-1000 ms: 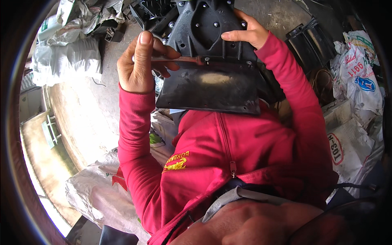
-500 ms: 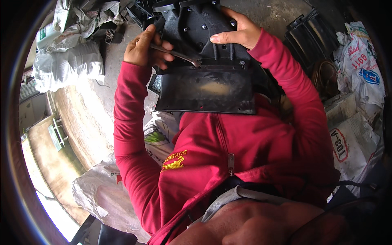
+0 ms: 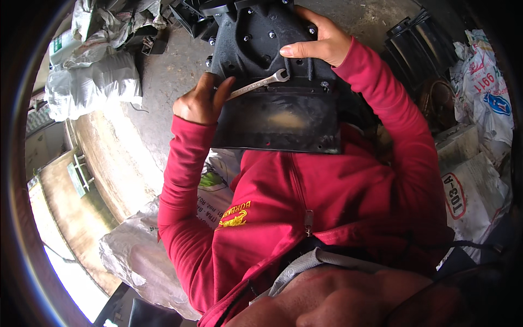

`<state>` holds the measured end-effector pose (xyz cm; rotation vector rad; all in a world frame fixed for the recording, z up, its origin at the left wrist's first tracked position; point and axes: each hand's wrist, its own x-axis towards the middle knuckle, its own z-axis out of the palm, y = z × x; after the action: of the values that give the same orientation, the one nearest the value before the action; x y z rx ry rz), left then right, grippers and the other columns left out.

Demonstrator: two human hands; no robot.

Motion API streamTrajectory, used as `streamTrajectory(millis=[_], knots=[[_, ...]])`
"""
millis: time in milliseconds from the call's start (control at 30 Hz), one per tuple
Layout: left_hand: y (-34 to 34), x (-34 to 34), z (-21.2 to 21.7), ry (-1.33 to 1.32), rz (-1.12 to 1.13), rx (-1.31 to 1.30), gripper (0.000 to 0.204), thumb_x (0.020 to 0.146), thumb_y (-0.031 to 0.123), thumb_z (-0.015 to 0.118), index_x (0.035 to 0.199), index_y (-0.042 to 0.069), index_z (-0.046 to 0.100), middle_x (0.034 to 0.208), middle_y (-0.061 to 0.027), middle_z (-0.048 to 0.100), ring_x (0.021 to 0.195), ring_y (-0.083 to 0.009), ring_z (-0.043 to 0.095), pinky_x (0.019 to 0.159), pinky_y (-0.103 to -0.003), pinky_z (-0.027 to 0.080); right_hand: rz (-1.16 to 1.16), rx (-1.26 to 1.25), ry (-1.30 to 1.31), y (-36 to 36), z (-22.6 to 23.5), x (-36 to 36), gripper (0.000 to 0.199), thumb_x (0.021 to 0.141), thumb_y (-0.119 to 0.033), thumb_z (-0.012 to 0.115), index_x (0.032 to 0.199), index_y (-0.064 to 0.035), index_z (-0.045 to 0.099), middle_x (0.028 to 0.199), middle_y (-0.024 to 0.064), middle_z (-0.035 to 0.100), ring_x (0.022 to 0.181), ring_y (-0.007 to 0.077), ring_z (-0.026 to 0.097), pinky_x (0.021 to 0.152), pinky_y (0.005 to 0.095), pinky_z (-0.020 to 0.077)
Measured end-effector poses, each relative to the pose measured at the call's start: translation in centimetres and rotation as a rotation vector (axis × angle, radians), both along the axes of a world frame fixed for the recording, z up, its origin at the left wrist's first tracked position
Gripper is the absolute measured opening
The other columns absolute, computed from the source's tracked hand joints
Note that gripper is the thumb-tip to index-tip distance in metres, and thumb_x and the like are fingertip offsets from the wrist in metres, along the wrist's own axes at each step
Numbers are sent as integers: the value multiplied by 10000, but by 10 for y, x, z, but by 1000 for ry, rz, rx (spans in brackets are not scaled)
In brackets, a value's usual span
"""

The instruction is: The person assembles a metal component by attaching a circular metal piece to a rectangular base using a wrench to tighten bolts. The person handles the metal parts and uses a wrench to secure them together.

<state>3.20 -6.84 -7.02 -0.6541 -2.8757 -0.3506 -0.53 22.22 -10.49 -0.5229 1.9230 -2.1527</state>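
Since half a second ago, we note the wrench (image 3: 259, 87) has swung round: it sloped down toward the right then, and now its open end is tipped up. The left hand (image 3: 199, 101) has dropped nearer the body; the right hand (image 3: 321, 43) has hardly shifted.

We find the wrench lying slantwise over the lower part of a black bracket (image 3: 239, 62), its head near the right hand's thumb. Whether it touches a bolt there, we cannot tell. Left grip: fingers curled shut round the wrench's outer end. Right grip: grasping the bracket's right side, thumb on the upper face, fingers passing behind the edge.

Several shiny bolts (image 3: 247, 37) dot the bracket. Below it we see a flat black plate (image 3: 245, 122) with a pale patch near its middle and small holes along its near edge, which overlaps the red jacket (image 3: 272, 191).

Farther out: grey floor (image 3: 174, 65); dark parts (image 3: 188, 19) at upper left, ribbed black pieces (image 3: 419, 46) at upper right; a bundle in clear plastic (image 3: 90, 84) on the left; printed white sacks (image 3: 474, 188) on the right; a crumpled pale sack (image 3: 139, 250) at lower left.
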Motion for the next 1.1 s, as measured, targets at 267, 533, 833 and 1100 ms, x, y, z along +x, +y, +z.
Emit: streamTrajectory(millis=[267, 533, 833, 1100], knots=[[34, 18, 19, -47, -270, -38, 253, 863, 324, 698, 1057, 164, 666, 617, -39, 588, 497, -233, 611, 452, -367, 468, -56, 18, 90, -4, -6, 1, 751, 729, -123, 836, 1352, 43, 452, 1204, 132, 610, 1088, 202, 589, 970, 328, 471], [-17, 4, 31, -252, -244, 175, 322, 857, 110, 696, 1173, 168, 717, 691, -68, 545, 576, -192, 567, 551, -329, 464, -30, 87, 96, -1, 4, -3, 762, 725, -145, 848, 1345, 51, 451, 1186, 145, 617, 1074, 202, 594, 954, 332, 480], [-19, -9, 28, -409, -282, 118, 260, 868, 179, 708, 1125, 148, 735, 693, -63, 574, 596, -182, 575, 564, -322, 453, -44, 227, 308, -10, 7, -11, 760, 694, -188, 873, 1303, 64, 493, 1100, 169, 651, 989, 214, 632, 874, 335, 518], [-26, -9, 13, -479, -291, 251, 246, 867, 181, 716, 1107, 132, 737, 731, -65, 612, 622, -172, 606, 581, -305, 469, -49, 379, 381, -13, 28, -11, 728, 688, -277, 867, 1256, 34, 534, 1025, 200, 674, 946, 275, 677, 826, 345, 535]])
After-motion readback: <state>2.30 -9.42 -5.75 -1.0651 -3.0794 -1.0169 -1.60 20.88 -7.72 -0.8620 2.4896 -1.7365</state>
